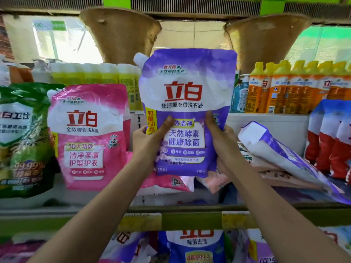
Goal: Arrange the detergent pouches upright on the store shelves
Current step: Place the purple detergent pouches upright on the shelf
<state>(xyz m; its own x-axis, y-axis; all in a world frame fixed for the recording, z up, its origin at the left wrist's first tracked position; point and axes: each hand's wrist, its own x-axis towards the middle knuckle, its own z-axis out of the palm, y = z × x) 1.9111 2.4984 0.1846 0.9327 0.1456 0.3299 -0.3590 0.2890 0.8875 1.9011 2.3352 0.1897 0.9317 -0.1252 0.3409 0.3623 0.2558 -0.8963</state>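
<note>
Both hands, left (146, 143); right (222, 141), hold purple pouch (187, 88) upright.

We are in a shop, at a cleaning-goods aisle. Left of our left hand (146, 143) stand a pink detergent pouch (89, 135) and a green pouch (22, 137), facing out. Beyond our right hand (222, 137), a row of identical orange bottles (288, 90) lines a raised ledge. Below both hands, the shelf edge (190, 219) carries yellow price tags (140, 222), with more branded pouches (195, 245) stocked beneath it.
</note>
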